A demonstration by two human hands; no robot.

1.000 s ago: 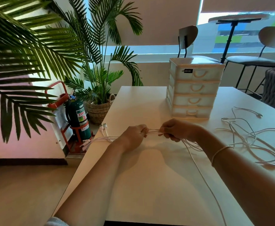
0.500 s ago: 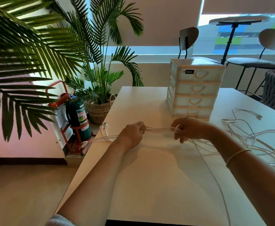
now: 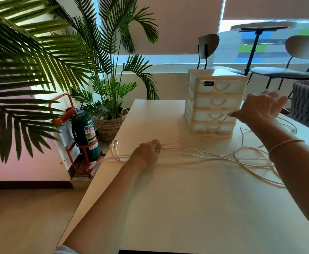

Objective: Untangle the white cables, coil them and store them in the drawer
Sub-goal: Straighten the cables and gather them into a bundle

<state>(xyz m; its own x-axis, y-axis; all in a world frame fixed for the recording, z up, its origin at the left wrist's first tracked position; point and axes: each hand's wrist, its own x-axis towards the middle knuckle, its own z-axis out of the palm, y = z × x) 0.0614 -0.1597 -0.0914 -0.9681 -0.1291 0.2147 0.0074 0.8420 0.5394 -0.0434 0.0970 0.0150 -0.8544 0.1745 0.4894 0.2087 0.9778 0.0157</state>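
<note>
Several white cables [image 3: 205, 155] lie loosely spread across the white table [image 3: 168, 208]. My left hand [image 3: 147, 153] grips a bundle of them near the table's left edge; their plug ends [image 3: 114, 143] stick out past my fist and some hang over the edge. My right hand [image 3: 260, 109] is raised in front of the small white drawer unit [image 3: 216, 101], fingers spread and blurred. One cable strand [image 3: 210, 124] runs from its thumb side down to the table. All the drawers are closed.
A green fire extinguisher [image 3: 85, 136] in a red stand and a potted palm in a wicker basket [image 3: 109, 125] sit on the floor left of the table. Chairs [image 3: 296, 52] and a dark woven seat [image 3: 307, 103] stand beyond the right side.
My right hand has left my left hand, swept up and to the right and spread its fingers, drawing a strand with it. The cables now lie slack. My left hand has stayed put.
</note>
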